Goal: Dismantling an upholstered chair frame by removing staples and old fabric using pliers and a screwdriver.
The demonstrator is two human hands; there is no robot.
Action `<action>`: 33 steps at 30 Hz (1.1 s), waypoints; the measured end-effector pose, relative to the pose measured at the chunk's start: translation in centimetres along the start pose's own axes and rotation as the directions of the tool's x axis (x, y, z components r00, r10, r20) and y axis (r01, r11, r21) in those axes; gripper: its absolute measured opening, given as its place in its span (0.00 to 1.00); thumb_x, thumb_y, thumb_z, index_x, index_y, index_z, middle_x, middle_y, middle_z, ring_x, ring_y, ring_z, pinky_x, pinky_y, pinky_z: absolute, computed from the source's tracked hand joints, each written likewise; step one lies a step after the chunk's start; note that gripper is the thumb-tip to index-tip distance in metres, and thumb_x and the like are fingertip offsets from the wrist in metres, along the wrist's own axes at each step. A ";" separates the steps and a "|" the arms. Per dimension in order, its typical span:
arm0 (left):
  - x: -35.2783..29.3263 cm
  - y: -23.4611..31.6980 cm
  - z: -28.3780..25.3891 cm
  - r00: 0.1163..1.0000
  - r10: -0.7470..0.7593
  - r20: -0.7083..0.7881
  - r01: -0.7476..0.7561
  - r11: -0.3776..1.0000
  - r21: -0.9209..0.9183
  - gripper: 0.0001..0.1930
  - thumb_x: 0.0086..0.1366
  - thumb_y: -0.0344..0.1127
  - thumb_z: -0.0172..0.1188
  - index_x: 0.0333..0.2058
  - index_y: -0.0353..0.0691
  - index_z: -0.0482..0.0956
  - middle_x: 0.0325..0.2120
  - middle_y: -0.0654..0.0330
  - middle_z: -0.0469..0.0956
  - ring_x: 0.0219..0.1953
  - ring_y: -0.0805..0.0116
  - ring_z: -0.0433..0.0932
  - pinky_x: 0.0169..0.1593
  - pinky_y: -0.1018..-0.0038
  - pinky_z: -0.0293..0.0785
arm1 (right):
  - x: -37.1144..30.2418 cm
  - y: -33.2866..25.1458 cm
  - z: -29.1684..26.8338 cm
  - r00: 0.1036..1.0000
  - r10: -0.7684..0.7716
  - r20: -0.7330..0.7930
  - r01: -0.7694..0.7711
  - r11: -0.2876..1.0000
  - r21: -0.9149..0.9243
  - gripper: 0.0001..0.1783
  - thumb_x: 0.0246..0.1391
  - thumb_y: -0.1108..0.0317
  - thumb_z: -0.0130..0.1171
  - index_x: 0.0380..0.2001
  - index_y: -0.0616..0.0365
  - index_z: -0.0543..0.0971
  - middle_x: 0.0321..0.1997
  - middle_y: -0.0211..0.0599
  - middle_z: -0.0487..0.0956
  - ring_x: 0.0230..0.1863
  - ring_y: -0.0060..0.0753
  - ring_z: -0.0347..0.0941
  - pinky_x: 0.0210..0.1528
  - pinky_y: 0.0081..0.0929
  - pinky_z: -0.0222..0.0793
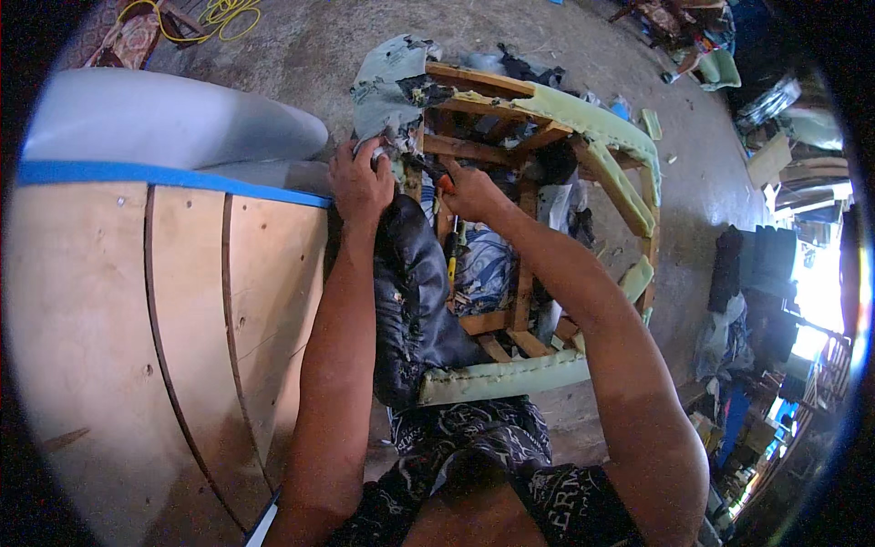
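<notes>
In front of me stands a wooden chair frame (pixel 523 273) with pale green foam along its edges. Black leather-like upholstery (pixel 415 292) covers its left side. At the far left corner, torn grey-green padding (pixel 390 77) hangs loose. My left hand (pixel 362 182) is closed at that corner, its fingers curled on the torn padding. Close beside it, my right hand (pixel 476 195) is wrapped round a hand tool with an orange handle (pixel 446 184). The tool's dark front end points at the corner; its exact kind is unclear. A yellow-and-black tool (pixel 452 260) rests inside the frame.
Immediately left is a large panel of wooden boards (pixel 187 319) with a blue edge and grey padding (pixel 173 118) behind it. Scraps lie around the frame on the concrete floor (pixel 310 46). A yellow cord (pixel 223 16) coils at the far left. Clutter (pixel 775 301) lines the right side.
</notes>
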State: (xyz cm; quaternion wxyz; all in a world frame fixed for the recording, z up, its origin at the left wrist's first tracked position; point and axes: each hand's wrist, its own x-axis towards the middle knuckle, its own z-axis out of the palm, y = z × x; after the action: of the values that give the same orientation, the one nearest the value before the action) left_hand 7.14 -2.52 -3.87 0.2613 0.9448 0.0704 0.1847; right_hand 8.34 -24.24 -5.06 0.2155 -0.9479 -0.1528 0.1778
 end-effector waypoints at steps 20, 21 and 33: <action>0.5 0.1 0.6 1.000 0.017 -0.013 -0.017 1.000 -0.014 0.14 0.57 0.40 0.61 0.43 0.52 0.80 0.44 0.51 0.74 0.48 0.45 0.71 0.49 0.50 0.67 | -18.2 2.7 0.4 0.991 0.103 -0.090 -0.044 0.862 0.504 0.29 0.57 0.47 0.60 0.44 0.65 0.68 0.25 0.38 0.75 0.24 0.29 0.72 0.25 0.29 0.67; 0.5 0.4 0.6 1.000 0.008 -0.013 -0.009 0.999 -0.040 0.14 0.57 0.40 0.61 0.43 0.51 0.80 0.44 0.51 0.74 0.49 0.46 0.71 0.49 0.49 0.68 | -16.3 3.4 -0.5 0.954 -0.046 -0.297 0.091 0.986 0.141 0.29 0.58 0.48 0.59 0.45 0.66 0.68 0.27 0.42 0.77 0.25 0.33 0.74 0.27 0.31 0.69; 1.2 0.5 -1.5 0.996 -0.083 0.028 0.080 0.994 0.077 0.30 0.50 0.54 0.70 0.50 0.48 0.73 0.47 0.50 0.73 0.50 0.47 0.71 0.51 0.52 0.67 | -4.3 -2.5 -2.1 0.988 0.154 0.001 -0.144 0.922 0.359 0.45 0.58 0.62 0.55 0.67 0.68 0.41 0.51 0.65 0.73 0.51 0.67 0.71 0.56 0.48 0.65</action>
State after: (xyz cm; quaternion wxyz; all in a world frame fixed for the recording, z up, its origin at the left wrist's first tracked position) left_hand 7.73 -1.95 -2.09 0.2335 0.9532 0.1118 0.1564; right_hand 4.80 -24.41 -0.99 0.3724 -0.9040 -0.0425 0.2058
